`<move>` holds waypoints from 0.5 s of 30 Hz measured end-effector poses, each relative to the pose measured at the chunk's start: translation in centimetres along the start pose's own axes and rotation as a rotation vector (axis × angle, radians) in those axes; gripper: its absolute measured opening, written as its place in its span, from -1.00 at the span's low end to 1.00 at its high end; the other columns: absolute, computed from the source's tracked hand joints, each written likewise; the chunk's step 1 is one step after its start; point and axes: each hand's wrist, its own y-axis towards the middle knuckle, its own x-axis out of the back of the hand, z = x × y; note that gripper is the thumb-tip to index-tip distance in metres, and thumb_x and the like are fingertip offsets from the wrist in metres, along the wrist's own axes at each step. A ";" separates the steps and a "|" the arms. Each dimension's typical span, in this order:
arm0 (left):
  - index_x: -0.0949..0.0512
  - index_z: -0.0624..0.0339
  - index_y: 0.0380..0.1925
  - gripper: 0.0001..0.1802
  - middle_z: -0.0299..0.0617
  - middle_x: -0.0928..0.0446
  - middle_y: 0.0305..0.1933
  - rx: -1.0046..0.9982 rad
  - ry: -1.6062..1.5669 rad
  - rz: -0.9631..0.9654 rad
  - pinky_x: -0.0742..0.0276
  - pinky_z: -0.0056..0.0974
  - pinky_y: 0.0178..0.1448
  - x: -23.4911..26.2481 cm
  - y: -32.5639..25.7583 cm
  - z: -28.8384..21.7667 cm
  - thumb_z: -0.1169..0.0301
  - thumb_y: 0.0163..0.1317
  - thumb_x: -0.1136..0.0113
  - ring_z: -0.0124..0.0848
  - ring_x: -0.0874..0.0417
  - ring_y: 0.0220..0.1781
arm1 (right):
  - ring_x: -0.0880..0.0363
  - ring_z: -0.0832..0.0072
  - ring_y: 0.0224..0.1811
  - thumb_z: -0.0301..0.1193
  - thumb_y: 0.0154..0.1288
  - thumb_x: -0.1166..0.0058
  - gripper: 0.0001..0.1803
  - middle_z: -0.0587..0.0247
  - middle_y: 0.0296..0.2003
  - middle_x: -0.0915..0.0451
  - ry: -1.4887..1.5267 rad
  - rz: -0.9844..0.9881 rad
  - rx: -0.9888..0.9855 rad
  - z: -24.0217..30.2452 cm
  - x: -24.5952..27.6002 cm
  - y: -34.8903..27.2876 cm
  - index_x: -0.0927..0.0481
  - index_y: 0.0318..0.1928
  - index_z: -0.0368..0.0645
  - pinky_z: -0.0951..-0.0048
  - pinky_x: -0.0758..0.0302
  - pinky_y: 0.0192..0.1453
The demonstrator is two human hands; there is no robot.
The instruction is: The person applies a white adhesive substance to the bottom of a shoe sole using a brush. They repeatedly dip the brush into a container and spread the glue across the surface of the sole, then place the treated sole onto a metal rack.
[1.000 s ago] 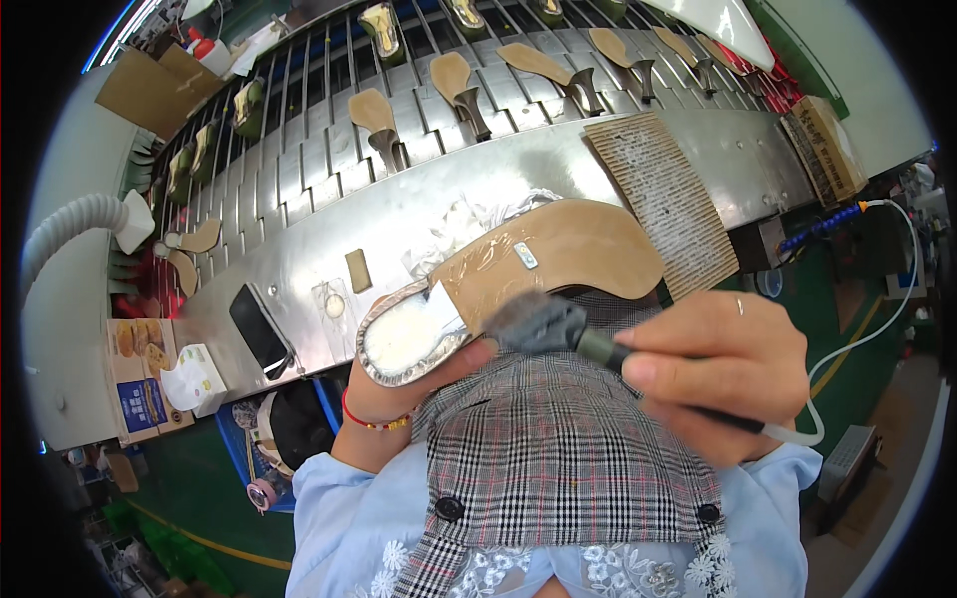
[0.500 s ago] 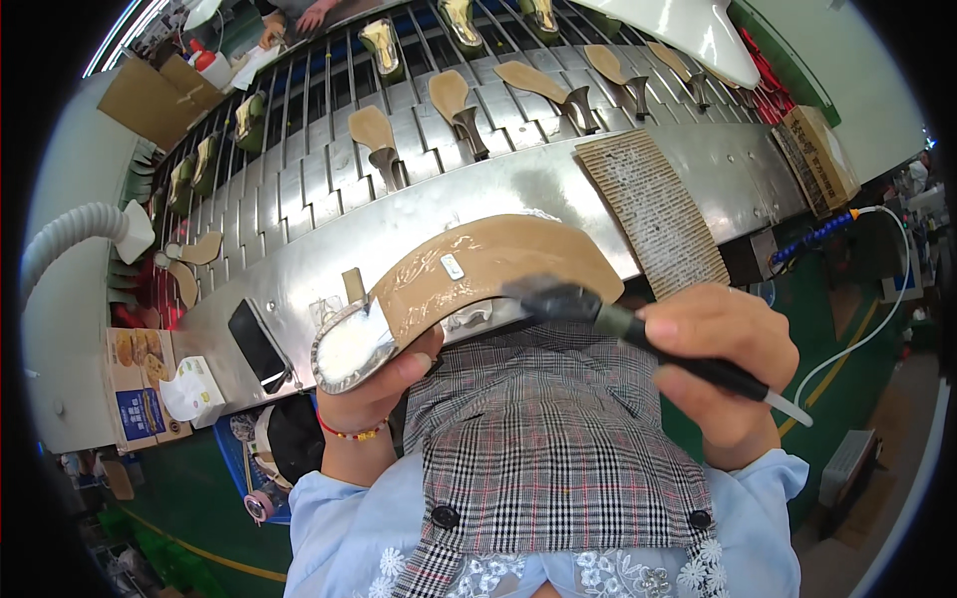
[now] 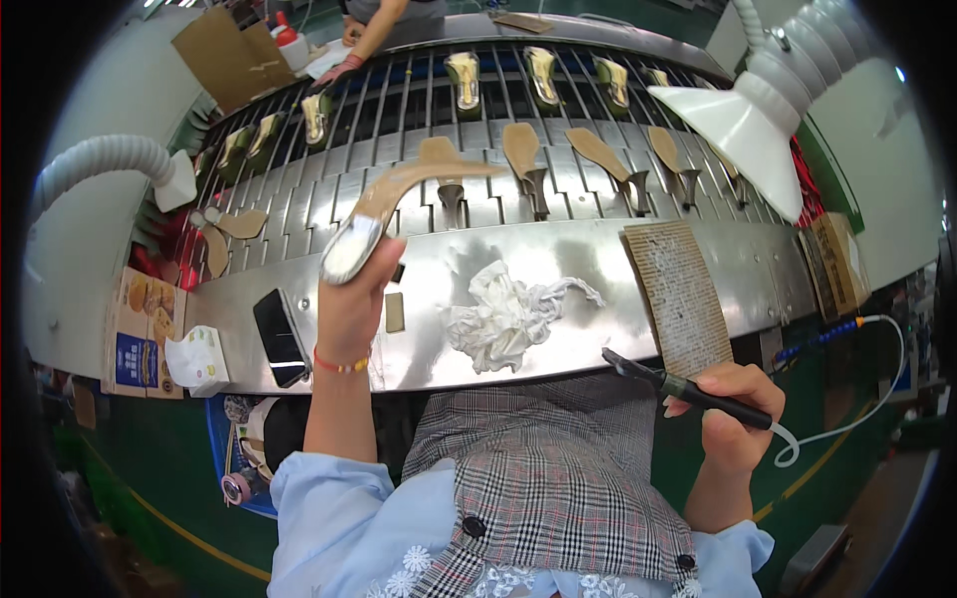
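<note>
My left hand (image 3: 351, 299) is raised over the steel bench and grips a tan shoe sole (image 3: 394, 204) by its white heel end, toe pointing toward the conveyor. My right hand (image 3: 733, 414) sits low at the right, closed around a black brush tool (image 3: 678, 387) with a thin white tube trailing from its back end. A crumpled white rag (image 3: 503, 314) lies on the steel ledge (image 3: 558, 264) between my hands.
A slatted conveyor (image 3: 399, 110) carries several soles on stands. A corrugated cardboard pad (image 3: 680, 294) lies on the ledge, a black phone (image 3: 279, 337) at its left. A white extraction hood (image 3: 743, 125) hangs right, a grey hose (image 3: 95, 164) left. Another person's arm (image 3: 374, 35) reaches in beyond the conveyor.
My left hand has lifted the sole away from my chest and out toward the conveyor. My right hand has drawn the brush off the sole, down to the right.
</note>
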 end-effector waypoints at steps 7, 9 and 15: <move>-0.59 0.23 -0.37 -0.81 -0.41 -0.45 -0.48 0.274 0.399 -0.147 -0.28 -0.36 -0.31 12.7 15.6 11.2 0.34 0.13 -0.31 -0.57 -0.37 -0.45 | -0.70 0.26 -0.31 -0.58 0.10 -0.19 -0.70 -0.13 -0.34 -0.65 -0.044 0.008 -0.125 -1.9 -1.5 0.4 -0.56 -0.13 -0.48 0.34 -0.64 -0.15; -0.64 0.36 -0.22 -0.69 -0.25 -0.59 -0.37 0.508 0.860 -0.138 -0.40 -0.33 -0.23 16.3 16.6 12.6 0.40 0.04 -0.21 -0.48 -0.54 -0.34 | -0.70 0.26 -0.30 -0.58 0.11 -0.19 -0.70 -0.13 -0.33 -0.65 -0.073 -0.018 -0.165 -2.2 -1.8 0.4 -0.55 -0.13 -0.48 0.33 -0.64 -0.14; -0.48 0.09 0.20 -0.42 -0.05 -0.45 0.28 0.469 1.490 -0.353 -0.24 0.03 0.40 21.3 18.1 11.6 0.24 0.12 -0.10 -0.02 -0.35 0.36 | -0.70 0.25 -0.29 -0.54 0.13 -0.21 -0.69 -0.14 -0.32 -0.65 -0.117 -0.155 -0.243 -3.9 -0.9 0.3 -0.54 -0.14 -0.50 0.32 -0.68 -0.14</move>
